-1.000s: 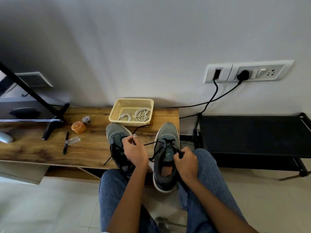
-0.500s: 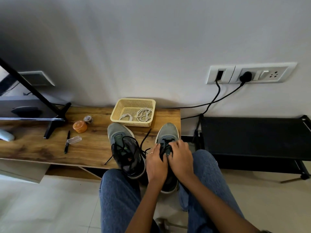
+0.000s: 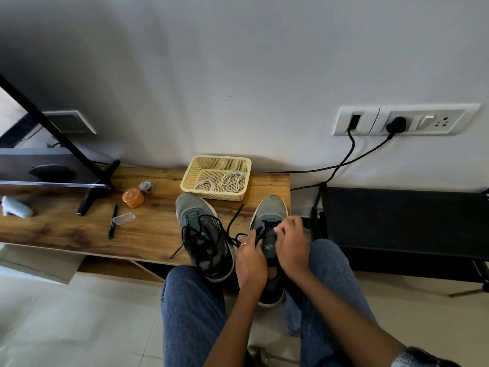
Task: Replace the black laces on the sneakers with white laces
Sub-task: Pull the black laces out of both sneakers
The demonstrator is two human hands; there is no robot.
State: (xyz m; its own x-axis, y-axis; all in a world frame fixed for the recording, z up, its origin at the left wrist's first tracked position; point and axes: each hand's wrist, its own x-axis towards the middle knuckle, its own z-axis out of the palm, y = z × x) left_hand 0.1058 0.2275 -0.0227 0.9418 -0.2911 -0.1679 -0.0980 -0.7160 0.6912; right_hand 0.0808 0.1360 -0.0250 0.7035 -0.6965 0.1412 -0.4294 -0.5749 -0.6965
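both hands work on the right sneaker (image 3: pixel 270 215), which sits at the right end of the wooden bench (image 3: pixel 66 234) with its heel past the near edge. the left hand (image 3: pixel 250 258) pinches its black lace (image 3: pixel 260 233); the right hand (image 3: pixel 291 245) curls its fingers over the eyelets. the left sneaker (image 3: pixel 203 234) sits just beside, laces loose. white laces (image 3: pixel 232 181) lie in the yellow basket (image 3: pixel 190 181) behind.

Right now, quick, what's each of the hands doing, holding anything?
Left hand: pinching a black lace on the right sneaker.
Right hand: fingers curled over the same sneaker's laces; a firm grip cannot be told.
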